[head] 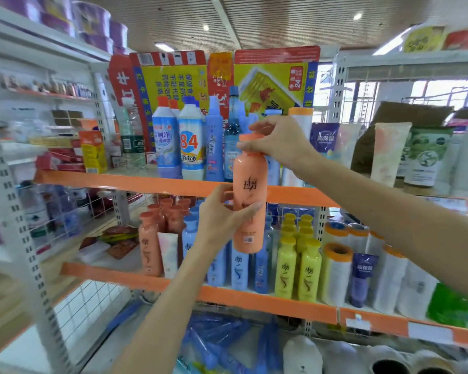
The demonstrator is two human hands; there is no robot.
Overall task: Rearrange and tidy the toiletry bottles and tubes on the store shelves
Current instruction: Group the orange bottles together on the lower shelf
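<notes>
Orange-edged store shelves [173, 186] fill the frame, and at the centre an orange shampoo bottle [250, 195] is held upright in the air, in front of the upper shelf edge. The left hand [222, 214] is wrapped around its lower body and the right hand [277, 139] pinches its cap with closed fingers. To do this step well, I think the bottle should go down to the other orange bottles [160, 228] at the lower centre-left (same brand, it seems), label to the front, without knocking the blue bottles [238, 268] beside them.
</notes>
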